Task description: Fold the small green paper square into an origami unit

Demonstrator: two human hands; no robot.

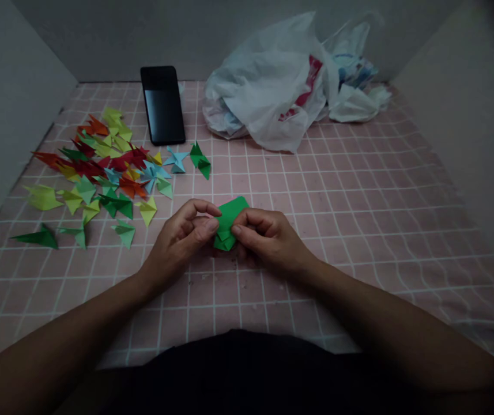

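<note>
Green paper sheet (232, 214) is at centre of frame, part-folded, held just above the table. Small stacked creases at its lower edge, upper end flat.

Left hand (186, 229) pinches its left edge, thumb on the near face. Right hand (270, 233) pinches the right side, thumb tip on the paper close to the folds. Both grasping the same sheet; fingers behind it mostly hidden from where I stand.

Nearest neighbours, above and left of the hands: a green paper bird (200, 160) and, just beside it, a light blue paper bird (177, 160). Rest of the folded birds (93, 168) spread across the left of frame: red, orange, yellow, blue, greens, many overlapping. A few sit apart along the lower side of the group.

Black phone (163, 106) lies upper centre-left, screen up. White plastic bag (268, 86), red print, crumpled at upper centre; smaller bag (354, 104) against its right side. All on a pink tablecloth (337, 190) with white grid. Lighting's dim.
</note>
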